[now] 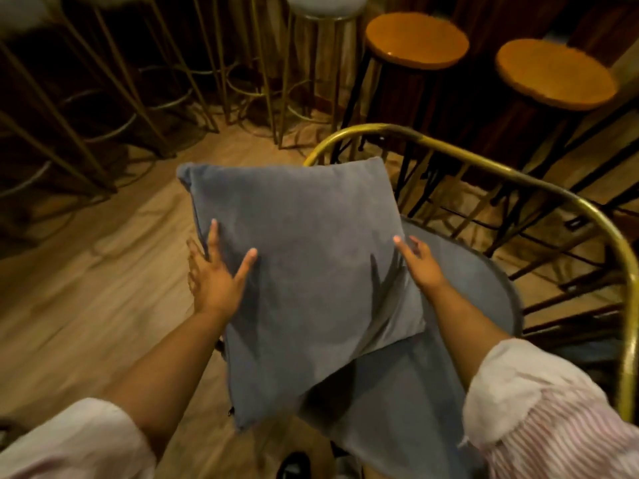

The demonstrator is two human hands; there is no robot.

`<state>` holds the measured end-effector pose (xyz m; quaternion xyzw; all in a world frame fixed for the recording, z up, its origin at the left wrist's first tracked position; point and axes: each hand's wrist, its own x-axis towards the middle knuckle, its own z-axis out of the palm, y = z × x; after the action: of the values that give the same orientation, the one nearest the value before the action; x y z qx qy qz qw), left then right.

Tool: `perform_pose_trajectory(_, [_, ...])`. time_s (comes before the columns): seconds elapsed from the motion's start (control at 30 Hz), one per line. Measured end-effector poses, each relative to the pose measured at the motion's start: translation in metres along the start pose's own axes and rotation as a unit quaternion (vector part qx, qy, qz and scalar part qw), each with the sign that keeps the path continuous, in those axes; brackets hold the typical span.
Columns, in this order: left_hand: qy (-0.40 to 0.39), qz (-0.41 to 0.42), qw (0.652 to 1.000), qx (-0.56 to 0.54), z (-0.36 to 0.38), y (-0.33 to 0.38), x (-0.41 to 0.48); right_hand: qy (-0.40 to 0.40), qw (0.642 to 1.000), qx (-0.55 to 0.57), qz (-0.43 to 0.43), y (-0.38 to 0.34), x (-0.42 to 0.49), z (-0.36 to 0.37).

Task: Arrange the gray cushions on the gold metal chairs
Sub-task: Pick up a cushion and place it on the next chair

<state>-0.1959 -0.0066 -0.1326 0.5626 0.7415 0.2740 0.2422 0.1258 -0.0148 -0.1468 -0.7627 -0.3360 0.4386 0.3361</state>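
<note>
A square gray cushion (304, 257) is held tilted in the air over the left side of a gold metal chair (539, 184). My left hand (216, 271) grips its left edge, thumb on the front face and fingers behind. Its right edge is gripped by my right hand (420, 262). The chair has a curved gold back rail and a gray seat pad (449, 344), which lies under the cushion's lower right corner. The cushion hides part of the seat.
Two round wooden stools (416, 39) with black legs stand behind the chair. Several tall gold-legged bar stools (325, 3) with pale seats line the back left. Bare wooden floor (86, 271) lies to the left of the chair.
</note>
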Motion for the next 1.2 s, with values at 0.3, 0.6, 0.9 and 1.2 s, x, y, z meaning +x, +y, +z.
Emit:
perform_pose_trajectory(0.3, [0.112,0.054,0.987,-0.106,0.048,-0.018,0.032,-0.041,0.998,0.047,0.011,0.027,0.121,0.021])
perform_pose_trajectory(0.6, [0.083,0.048,0.99,-0.106,0.044,-0.031,0.027,-0.09,0.991,0.049,0.088,0.055,0.11,0.006])
perform_pose_trajectory(0.9, [0.016,-0.039,0.996,-0.081,0.017,-0.036,-0.02,0.042,0.995,0.072,0.054,0.053,0.014,-0.023])
perform_pose_trajectory(1.2, [-0.157,0.008,0.979,-0.127,0.039,0.039,-0.01,0.186,0.957,0.169,0.144,0.104,-0.093,-0.077])
